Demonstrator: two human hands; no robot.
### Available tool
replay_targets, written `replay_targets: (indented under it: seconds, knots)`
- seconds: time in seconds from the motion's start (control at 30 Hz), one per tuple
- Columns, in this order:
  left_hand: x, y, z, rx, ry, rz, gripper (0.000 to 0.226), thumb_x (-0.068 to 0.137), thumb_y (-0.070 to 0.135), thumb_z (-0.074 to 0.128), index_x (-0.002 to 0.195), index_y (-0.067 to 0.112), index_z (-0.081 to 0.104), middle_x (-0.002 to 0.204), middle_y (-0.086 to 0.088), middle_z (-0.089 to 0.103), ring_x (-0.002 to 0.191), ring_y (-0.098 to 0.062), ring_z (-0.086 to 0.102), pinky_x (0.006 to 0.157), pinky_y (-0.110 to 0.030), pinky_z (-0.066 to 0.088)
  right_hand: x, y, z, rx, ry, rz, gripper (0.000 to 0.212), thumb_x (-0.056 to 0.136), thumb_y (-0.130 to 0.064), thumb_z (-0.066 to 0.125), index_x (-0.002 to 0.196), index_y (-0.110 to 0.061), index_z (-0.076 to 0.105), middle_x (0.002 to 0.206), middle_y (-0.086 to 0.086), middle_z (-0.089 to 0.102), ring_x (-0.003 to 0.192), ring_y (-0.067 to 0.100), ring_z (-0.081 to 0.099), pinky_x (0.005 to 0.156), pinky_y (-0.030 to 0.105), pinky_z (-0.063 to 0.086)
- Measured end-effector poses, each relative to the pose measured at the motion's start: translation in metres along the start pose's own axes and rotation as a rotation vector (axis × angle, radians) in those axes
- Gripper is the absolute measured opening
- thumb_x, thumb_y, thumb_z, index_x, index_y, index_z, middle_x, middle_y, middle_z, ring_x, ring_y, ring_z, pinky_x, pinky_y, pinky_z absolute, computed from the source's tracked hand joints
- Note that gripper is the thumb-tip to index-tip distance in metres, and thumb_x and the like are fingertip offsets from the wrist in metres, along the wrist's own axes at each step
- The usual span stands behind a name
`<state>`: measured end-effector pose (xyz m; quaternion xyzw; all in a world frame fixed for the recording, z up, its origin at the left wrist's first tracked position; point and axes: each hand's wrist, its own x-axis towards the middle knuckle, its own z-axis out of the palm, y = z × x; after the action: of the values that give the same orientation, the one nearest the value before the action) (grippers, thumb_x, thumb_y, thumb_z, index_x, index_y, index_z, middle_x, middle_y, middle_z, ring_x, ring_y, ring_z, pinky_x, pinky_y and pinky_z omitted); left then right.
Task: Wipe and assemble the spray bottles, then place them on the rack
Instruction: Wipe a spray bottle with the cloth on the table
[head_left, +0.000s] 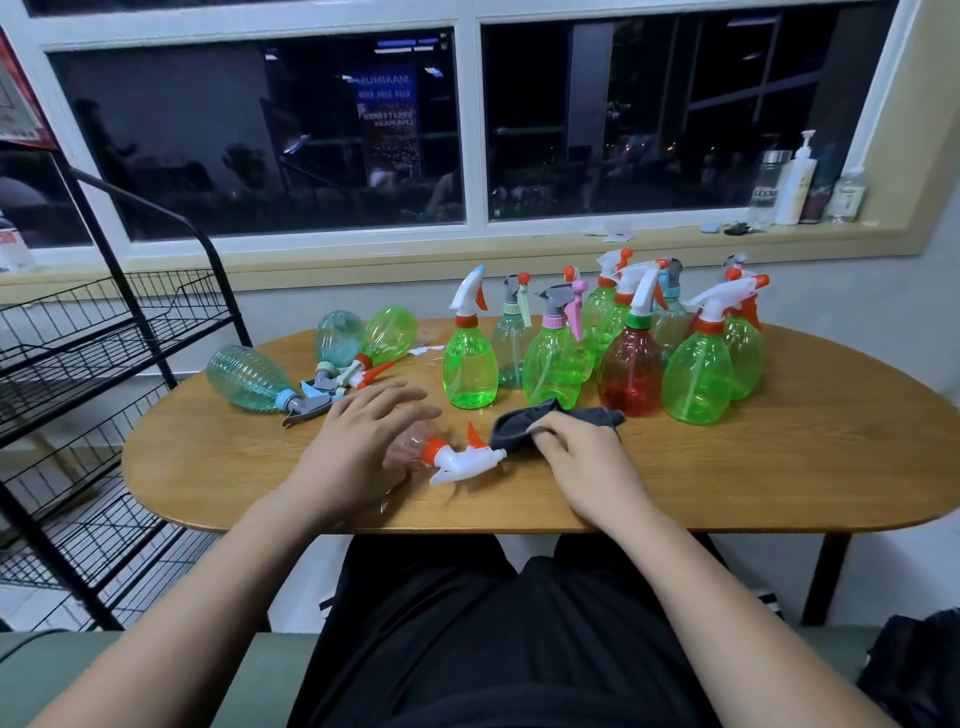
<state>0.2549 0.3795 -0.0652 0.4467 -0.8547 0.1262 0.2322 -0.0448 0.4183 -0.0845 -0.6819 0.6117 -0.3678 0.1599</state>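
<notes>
A clear spray bottle (415, 447) with a white and orange trigger head (460, 457) lies on its side near the front of the wooden table (727, 478). My left hand (353, 447) lies over its body with fingers spread and relaxed. My right hand (587, 462) grips a dark grey cloth (524, 423) just right of the trigger head. Several assembled bottles stand behind, among them a green one (470, 364) and a red one (631, 371). Three bottles lie on their sides at the left, a teal one (249, 379) nearest.
A black wire rack (104, 332) with several tiers stands left of the table. The windowsill behind holds a white pump bottle (795, 182) and other containers. A dark bag (914, 675) sits on the floor at the lower right.
</notes>
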Motion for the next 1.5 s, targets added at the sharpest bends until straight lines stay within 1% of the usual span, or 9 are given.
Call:
replay_targets:
  seconds: [0.27, 0.37, 0.47, 0.63, 0.9, 0.97, 1.07, 1.23, 1.5]
  knots:
    - [0.009, 0.032, -0.004, -0.433, 0.142, -0.146, 0.067, 0.083, 0.032, 0.086, 0.143, 0.037, 0.057, 0.143, 0.022, 0.059, 0.135, -0.004, 0.053, 0.110, -0.037, 0.046, 0.011, -0.005, -0.010, 0.573, 0.090, 0.226, 0.031, 0.107, -0.016, 0.054, 0.079, -0.011, 0.067, 0.065, 0.002, 0.058, 0.065, 0.019, 0.048, 0.064, 0.034, 0.032]
    - [0.015, 0.047, -0.001, -0.574, 0.151, -0.231, 0.062, 0.086, 0.037, 0.086, 0.140, 0.039, 0.056, 0.134, 0.025, 0.065, 0.125, 0.002, 0.059, 0.103, -0.028, 0.048, 0.011, -0.016, -0.009, 0.732, 0.038, 0.268, 0.029, 0.109, -0.019, 0.052, 0.096, -0.010, 0.077, 0.087, 0.010, 0.078, 0.080, 0.025, 0.067, 0.071, 0.035, 0.044]
    - [0.019, 0.057, 0.006, -0.715, 0.116, -0.312, 0.056, 0.087, 0.043, 0.085, 0.133, 0.041, 0.055, 0.127, 0.030, 0.064, 0.121, 0.006, 0.061, 0.103, -0.030, 0.053, 0.014, -0.027, -0.004, 0.765, 0.029, 0.254, 0.028, 0.109, -0.020, 0.053, 0.103, -0.009, 0.077, 0.103, 0.019, 0.079, 0.096, 0.034, 0.072, 0.083, 0.039, 0.047]
    - [0.019, 0.059, 0.016, -0.880, 0.096, -0.382, 0.053, 0.087, 0.050, 0.084, 0.132, 0.039, 0.058, 0.125, 0.010, 0.074, 0.119, -0.008, 0.068, 0.108, -0.045, 0.054, 0.018, -0.043, -0.003, 0.798, 0.015, 0.257, 0.030, 0.112, -0.022, 0.050, 0.109, -0.012, 0.077, 0.108, 0.011, 0.080, 0.111, 0.031, 0.073, 0.094, 0.040, 0.052]
    - [0.016, 0.071, 0.016, -0.880, 0.078, -0.380, 0.057, 0.085, 0.051, 0.081, 0.136, 0.037, 0.060, 0.120, 0.020, 0.074, 0.116, 0.005, 0.066, 0.104, -0.026, 0.053, 0.027, -0.069, -0.011, 0.905, 0.011, 0.226, 0.028, 0.111, -0.014, 0.048, 0.109, -0.002, 0.074, 0.104, 0.017, 0.079, 0.094, 0.025, 0.071, 0.083, 0.036, 0.053]
    - [0.016, 0.071, 0.017, -0.867, 0.081, -0.382, 0.059, 0.086, 0.051, 0.082, 0.138, 0.035, 0.060, 0.121, 0.017, 0.074, 0.117, 0.003, 0.066, 0.104, -0.028, 0.054, 0.027, -0.071, -0.013, 0.998, 0.005, 0.270, 0.027, 0.110, -0.011, 0.049, 0.109, 0.003, 0.072, 0.101, 0.027, 0.075, 0.091, 0.029, 0.069, 0.078, 0.037, 0.052]
    - [0.017, 0.071, 0.018, -0.862, 0.085, -0.390, 0.060, 0.087, 0.047, 0.084, 0.140, 0.031, 0.060, 0.121, 0.014, 0.075, 0.116, 0.000, 0.067, 0.105, -0.032, 0.055, 0.030, -0.074, -0.018, 1.195, 0.002, 0.320, 0.025, 0.109, -0.007, 0.048, 0.105, 0.000, 0.073, 0.090, 0.020, 0.073, 0.081, 0.026, 0.071, 0.073, 0.034, 0.058]
    - [0.018, 0.072, 0.017, -0.845, 0.090, -0.394, 0.054, 0.089, 0.042, 0.084, 0.136, 0.034, 0.061, 0.118, 0.016, 0.075, 0.113, 0.003, 0.067, 0.105, -0.032, 0.054, 0.030, -0.082, -0.027, 1.425, -0.113, 0.450, 0.034, 0.113, -0.014, 0.044, 0.129, 0.004, 0.066, 0.099, 0.017, 0.077, 0.079, 0.026, 0.077, 0.062, 0.032, 0.063]
    - [0.016, 0.071, 0.016, -0.838, 0.075, -0.390, 0.068, 0.080, 0.066, 0.077, 0.140, 0.040, 0.058, 0.126, 0.019, 0.072, 0.120, 0.004, 0.064, 0.108, -0.034, 0.053, 0.038, -0.071, -0.021, 1.506, -0.132, 0.537, 0.039, 0.113, -0.016, 0.042, 0.139, 0.004, 0.061, 0.126, 0.024, 0.073, 0.109, 0.035, 0.075, 0.084, 0.041, 0.065]
